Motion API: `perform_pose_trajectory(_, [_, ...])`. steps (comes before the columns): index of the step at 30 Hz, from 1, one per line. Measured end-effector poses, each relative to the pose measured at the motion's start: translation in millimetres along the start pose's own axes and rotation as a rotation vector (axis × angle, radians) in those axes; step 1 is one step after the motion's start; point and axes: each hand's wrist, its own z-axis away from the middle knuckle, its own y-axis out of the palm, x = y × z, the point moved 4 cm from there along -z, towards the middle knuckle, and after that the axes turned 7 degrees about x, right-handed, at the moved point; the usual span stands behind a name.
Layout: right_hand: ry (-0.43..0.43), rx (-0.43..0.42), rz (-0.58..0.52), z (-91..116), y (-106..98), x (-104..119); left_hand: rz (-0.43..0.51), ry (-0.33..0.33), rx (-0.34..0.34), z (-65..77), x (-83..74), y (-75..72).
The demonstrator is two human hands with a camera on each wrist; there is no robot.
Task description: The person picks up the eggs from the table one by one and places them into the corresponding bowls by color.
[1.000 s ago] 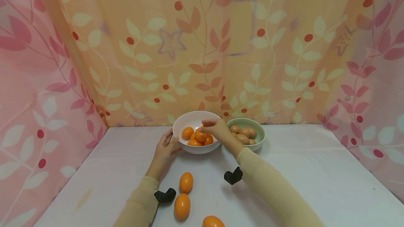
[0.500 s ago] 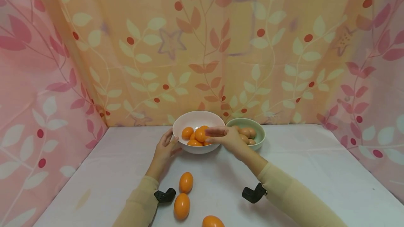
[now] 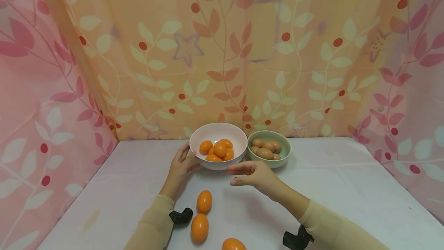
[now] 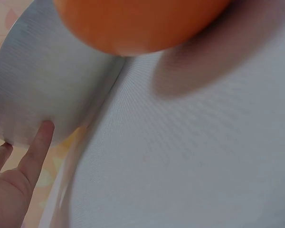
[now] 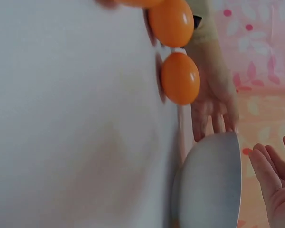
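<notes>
The left hand [image 3: 181, 168] rests against the left side of a white bowl [image 3: 222, 166] holding several orange eggs [image 3: 220, 149]. In the left wrist view its thumb and fingertips touch the bowl's outer wall [image 4: 42, 80]. In front of the bowl hovers the right hand [image 3: 258, 178], fingers extended, thumb apart, nothing between them. Right beside the white bowl stands a smaller green bowl [image 3: 286, 150] with several brown eggs [image 3: 265, 154]. Three more orange eggs lie on the table: one egg [image 3: 204, 201], a second egg [image 3: 199, 228] just nearer, and a third egg [image 3: 234, 244] at the front edge.
A white cloth covers the table [image 3: 347, 188]. Behind it hangs a leaf-patterned curtain [image 3: 222, 49], with pink curtain sides at left and right. Black camera mounts [image 3: 181, 216] sit on both wrists.
The right hand has drawn back from above the white bowl, toward the front and right, leaving an orange egg on the pile. The left hand stays in place at the bowl.
</notes>
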Motion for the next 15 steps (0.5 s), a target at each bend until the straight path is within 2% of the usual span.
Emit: perform_pose_trajectory(15, [0.033, 0.185, -0.106, 45, 36, -16, -0.001, -0.008, -0.005, -0.6, 1.0, -1.4])
